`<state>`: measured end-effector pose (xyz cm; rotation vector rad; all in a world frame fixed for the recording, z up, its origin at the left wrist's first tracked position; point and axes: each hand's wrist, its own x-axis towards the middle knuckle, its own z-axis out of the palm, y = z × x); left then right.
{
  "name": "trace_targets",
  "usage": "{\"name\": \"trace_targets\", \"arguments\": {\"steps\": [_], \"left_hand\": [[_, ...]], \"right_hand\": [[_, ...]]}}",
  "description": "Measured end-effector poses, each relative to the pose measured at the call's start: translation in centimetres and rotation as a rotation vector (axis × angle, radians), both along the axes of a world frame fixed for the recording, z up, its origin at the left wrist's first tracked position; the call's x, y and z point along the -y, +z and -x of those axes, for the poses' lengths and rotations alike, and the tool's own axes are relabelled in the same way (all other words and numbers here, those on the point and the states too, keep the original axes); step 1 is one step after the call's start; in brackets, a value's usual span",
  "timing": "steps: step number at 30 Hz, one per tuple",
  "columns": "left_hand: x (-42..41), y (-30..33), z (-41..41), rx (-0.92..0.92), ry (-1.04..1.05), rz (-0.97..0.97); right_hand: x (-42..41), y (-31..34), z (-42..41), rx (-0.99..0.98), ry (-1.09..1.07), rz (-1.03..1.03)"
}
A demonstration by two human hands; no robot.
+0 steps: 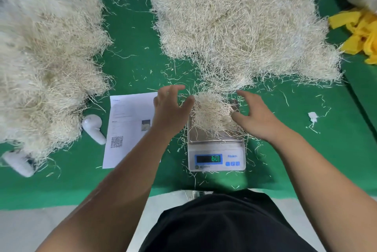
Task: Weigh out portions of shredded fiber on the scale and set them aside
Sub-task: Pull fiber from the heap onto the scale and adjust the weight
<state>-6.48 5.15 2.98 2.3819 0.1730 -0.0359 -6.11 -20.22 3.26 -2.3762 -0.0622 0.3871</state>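
- Left hand (171,107) up over the left side of the scale, palm down, fingers spread and bent a little, holding nothing.
- Thumb tip just at the left edge of the small fiber clump (213,114); hard to tell if touching.
- Right hand (257,116) on the right side of that clump, fingers spread wide and loose, holding nothing either.
- Right fingertips close against the strands, maybe brushing them.
- Both bare arms reaching out from the near edge, one on each side of the scale.
- Small fiber clump sitting on the shiny metal plate of the scale (216,151), toward the plate's far part, thin pale strands sticking out all ways like dry grass.
- Scale white and boxy, green glowing numbers on a dark screen in front, blue buttons beside it.
- Big fiber pile (240,21) far behind the scale, fluffy, pale tan, its near edge almost meeting the small clump.
- Second fiber heap (47,62) on the far left, just as shaggy.
- Green mat (134,52) under everything, fuzzy like felt, loose strands scattered over it.
- White paper sheet (128,127) flat to the left of the scale, a square code printed near its bottom, partly under the left arm.
- Smooth white plastic thing (94,128) beside the paper, rounded.
- Crumpled yellow strips (359,33) at the far right.
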Motion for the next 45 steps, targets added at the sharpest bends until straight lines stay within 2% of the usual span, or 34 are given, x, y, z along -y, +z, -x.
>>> {"name": "trace_targets", "arguments": {"steps": [12,16,21,23,27,32,34,36,40,43,45], "left_hand": [[2.2,0.2,0.0,0.059,-0.104,0.092],[2.6,-0.2,-0.4,0.077,-0.129,0.092],[4.6,-0.7,-1.1,0.029,-0.149,0.13],[5.5,-0.5,-1.6,0.017,-0.158,0.145],[7.4,0.1,-2.9,0.006,-0.152,0.168],[9.2,0.9,-4.2,0.037,-0.121,0.151],[9.4,0.9,-4.4,0.033,-0.106,0.127],[9.2,0.7,-4.6,0.018,-0.08,0.112],[8.3,0.3,-4.9,-0.022,-0.02,0.101],[7.9,-0.1,-5.6,-0.049,0.008,0.091],[8.1,-0.2,-6.3,-0.059,0.0,0.096]], "right_hand": [[-0.5,-0.7,0.0,-0.026,0.003,-0.016],[-0.5,-1.1,-0.3,-0.045,-0.017,-0.082],[0.9,-1.4,-2.7,0.028,-0.103,-0.144],[1.8,-1.3,-5.0,0.084,-0.129,-0.104],[3.8,-0.9,-10.3,0.146,0.0,0.111],[5.8,-2.3,-16.7,0.072,0.38,0.476],[5.2,-3.9,-18.1,0.029,0.562,0.51],[4.3,-5.8,-19.2,-0.01,0.651,0.546],[2.9,-9.3,-19.7,-0.259,0.565,0.549],[2.0,-9.8,-19.2,-0.264,0.496,0.518],[1.6,-8.2,-18.5,-0.292,0.446,0.366]]}}
